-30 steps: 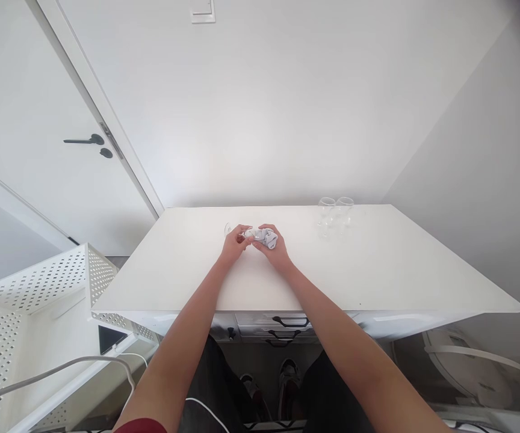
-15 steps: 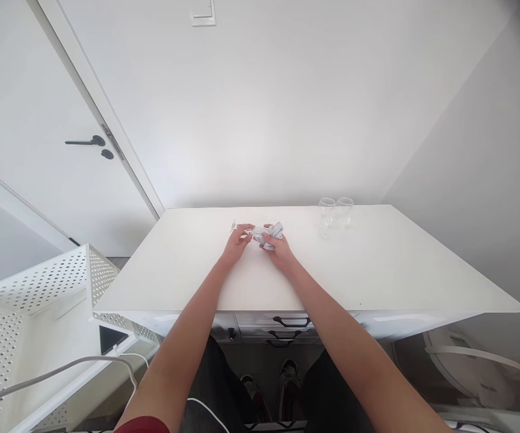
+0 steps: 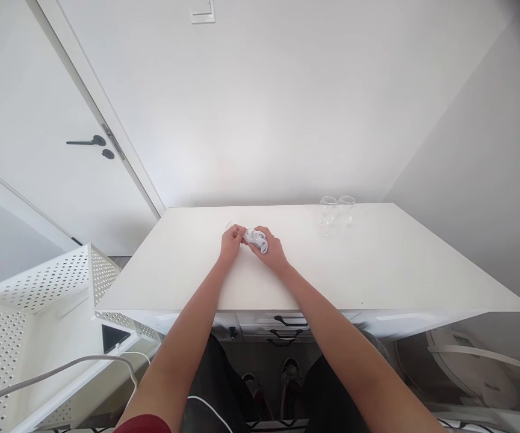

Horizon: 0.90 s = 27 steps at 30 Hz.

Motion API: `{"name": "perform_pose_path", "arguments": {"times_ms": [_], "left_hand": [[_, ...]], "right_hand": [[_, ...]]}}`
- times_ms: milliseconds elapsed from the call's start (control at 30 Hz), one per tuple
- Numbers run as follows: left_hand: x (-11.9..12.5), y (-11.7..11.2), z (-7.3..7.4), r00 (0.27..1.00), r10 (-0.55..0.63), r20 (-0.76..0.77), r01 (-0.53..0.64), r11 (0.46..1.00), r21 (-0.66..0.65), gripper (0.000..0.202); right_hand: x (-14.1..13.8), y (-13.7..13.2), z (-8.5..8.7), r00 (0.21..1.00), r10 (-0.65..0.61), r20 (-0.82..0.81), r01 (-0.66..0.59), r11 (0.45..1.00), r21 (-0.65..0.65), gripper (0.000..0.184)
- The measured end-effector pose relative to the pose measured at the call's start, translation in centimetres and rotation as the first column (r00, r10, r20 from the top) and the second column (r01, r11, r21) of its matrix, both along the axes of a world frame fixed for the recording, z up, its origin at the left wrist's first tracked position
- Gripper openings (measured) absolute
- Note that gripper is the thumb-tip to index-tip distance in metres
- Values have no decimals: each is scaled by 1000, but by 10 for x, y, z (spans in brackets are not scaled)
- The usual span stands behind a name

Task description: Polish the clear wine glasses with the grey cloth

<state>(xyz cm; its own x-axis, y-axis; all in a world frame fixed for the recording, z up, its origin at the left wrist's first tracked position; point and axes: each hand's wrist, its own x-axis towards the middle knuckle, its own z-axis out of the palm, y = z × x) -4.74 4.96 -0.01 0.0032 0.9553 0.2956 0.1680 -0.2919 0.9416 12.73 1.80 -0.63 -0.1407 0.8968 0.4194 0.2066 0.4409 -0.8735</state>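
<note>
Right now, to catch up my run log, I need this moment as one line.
left hand: holds clear glass; right hand: holds pale cloth; two glasses: standing on white cabinet

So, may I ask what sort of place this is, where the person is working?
Probably a room in a home, though an office cannot be ruled out: there is a white door with a black lever handle, a white drawer cabinet, and two wine glasses standing on its top.
</note>
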Motion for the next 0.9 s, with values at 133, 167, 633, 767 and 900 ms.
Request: {"name": "perform_pose_path", "arguments": {"times_ms": [133, 167, 633, 767, 900], "left_hand": [[1, -6, 1, 998, -15, -64, 12, 999, -44, 43], [0, -8, 1, 998, -8, -65, 6, 999, -40, 42], [3, -4, -6, 893, -228, -388, 230, 972, -42, 37], [3, -1, -8, 925, -132, -356, 131, 991, -27, 35], [-1, 0, -4, 986, 3, -165, 0, 1000, 20, 38]], "right_hand": [[1, 6, -1, 988, -108, -112, 107, 994, -8, 40], [4, 9, -2, 971, -175, -163, 173, 985, -27, 40], [15, 18, -2, 806, -172, -567, 120, 984, -128, 48], [18, 24, -1, 687, -269, -675, 195, 963, -186, 48], [20, 29, -5, 599, -427, -677, 254, 904, -345, 46]]}}
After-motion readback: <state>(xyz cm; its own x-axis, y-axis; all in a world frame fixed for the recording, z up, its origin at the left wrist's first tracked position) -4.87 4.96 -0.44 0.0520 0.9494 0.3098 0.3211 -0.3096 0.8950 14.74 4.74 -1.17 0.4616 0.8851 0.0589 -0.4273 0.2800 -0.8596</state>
